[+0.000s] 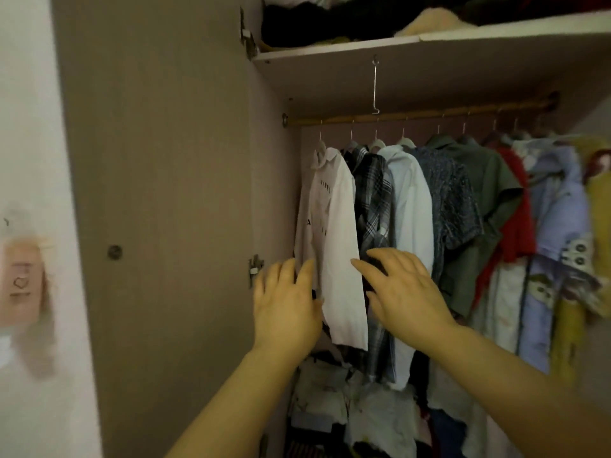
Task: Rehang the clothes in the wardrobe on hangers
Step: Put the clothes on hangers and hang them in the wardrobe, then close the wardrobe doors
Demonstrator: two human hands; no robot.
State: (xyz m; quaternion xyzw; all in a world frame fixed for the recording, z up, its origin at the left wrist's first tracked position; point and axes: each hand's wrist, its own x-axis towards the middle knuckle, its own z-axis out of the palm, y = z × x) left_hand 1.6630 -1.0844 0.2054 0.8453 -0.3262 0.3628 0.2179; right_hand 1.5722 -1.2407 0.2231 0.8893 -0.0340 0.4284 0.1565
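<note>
Several garments hang on hangers from the wooden rail (423, 115) inside the wardrobe. Leftmost is a white printed shirt (334, 233), then a grey plaid shirt (375, 206), a pale blue shirt (411, 206), a speckled grey top (453, 200), a green shirt (486, 193) and a red garment (519, 209). My left hand (286, 305) is spread open just left of the white shirt's sleeve. My right hand (401, 292) is open in front of the plaid and pale blue shirts, fingers apart. Neither hand holds anything.
The open wardrobe door (158, 193) stands at the left. A top shelf (429, 41) carries piled dark and cream clothes. A heap of loose clothes (363, 408) lies on the wardrobe floor. A metal hook (374, 87) hangs under the shelf.
</note>
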